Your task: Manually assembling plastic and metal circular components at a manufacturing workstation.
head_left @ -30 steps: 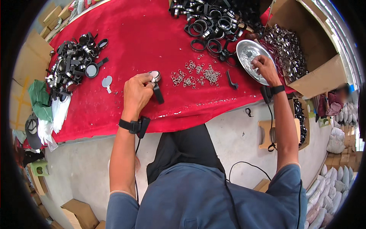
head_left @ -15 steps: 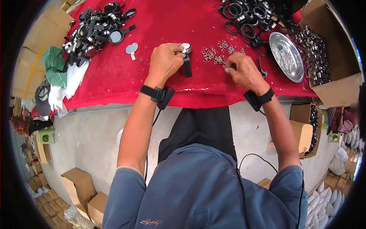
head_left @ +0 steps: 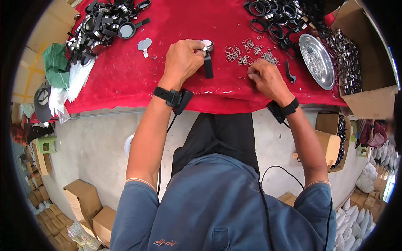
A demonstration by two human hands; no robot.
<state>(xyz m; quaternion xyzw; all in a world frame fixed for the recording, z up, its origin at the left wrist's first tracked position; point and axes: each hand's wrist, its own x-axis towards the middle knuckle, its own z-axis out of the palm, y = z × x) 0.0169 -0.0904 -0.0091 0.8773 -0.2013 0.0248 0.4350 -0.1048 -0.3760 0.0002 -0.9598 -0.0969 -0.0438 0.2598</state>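
Right hand (head_left: 264, 78) has left the round metal tray (head_left: 319, 58), where it rested 1.0 s ago, and now presses fingertips on the red cloth (head_left: 125, 79) beside the small metal clips (head_left: 247, 52). Left hand (head_left: 183, 60) unchanged in grip on the black-handled magnifier (head_left: 207, 54); camera view shifted.

Small assembly workshop — red-covered worktable (head_left: 125, 79) heaped with black magnifier frames (head_left: 98, 25), metal clips (head_left: 251, 52), steel tray (head_left: 320, 62); cardboard cartons (head_left: 88, 205) on concrete floor.
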